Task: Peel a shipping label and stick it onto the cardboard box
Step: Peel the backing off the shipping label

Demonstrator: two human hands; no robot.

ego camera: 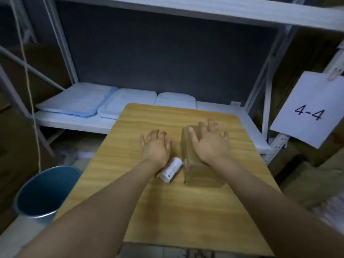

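Observation:
A small brown cardboard box (200, 173) stands on the wooden table (186, 207), right of centre. My right hand (210, 144) lies flat on the box's top with its fingers spread. A white roll of labels (170, 170) lies on the table just left of the box. My left hand (155, 146) hovers over the table with fingers apart; its wrist covers the roll's left end. It holds nothing.
A blue bin (44, 192) stands on the floor left of the table. Behind the table, a white metal shelf (74, 121) carries folded pale blue cloths (87, 102). A paper sheet marked 4-4 (309, 108) hangs at the right. Cardboard boxes fill both sides.

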